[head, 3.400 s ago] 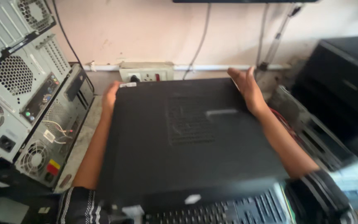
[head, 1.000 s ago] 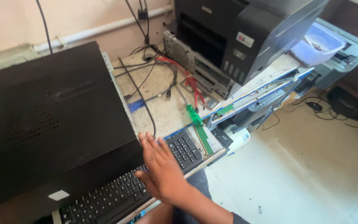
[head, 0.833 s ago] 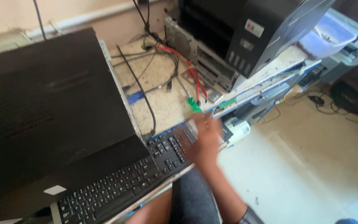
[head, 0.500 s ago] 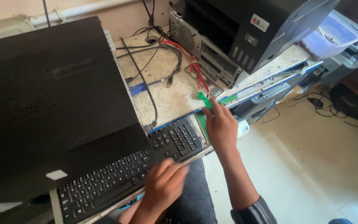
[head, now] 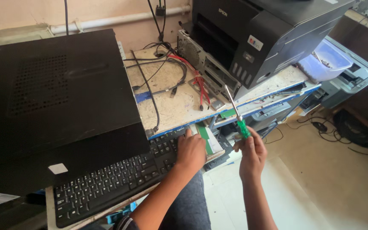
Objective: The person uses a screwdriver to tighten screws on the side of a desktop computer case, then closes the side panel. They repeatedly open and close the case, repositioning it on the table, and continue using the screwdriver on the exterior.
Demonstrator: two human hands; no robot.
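Two hands: both beside the keyboard (head: 111, 181).
Right hand (head: 252, 155): newly clenched on the screwdriver (head: 236, 114), lifted right of the keyboard.
Left hand (head: 190, 150): now resting flat on the keyboard's right end, grasping nothing.

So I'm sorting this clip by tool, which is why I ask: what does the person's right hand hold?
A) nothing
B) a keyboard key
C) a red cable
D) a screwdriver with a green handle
D: the right hand grips a green-handled screwdriver, shaft pointing up, while the left hand rests on the keyboard's right end.
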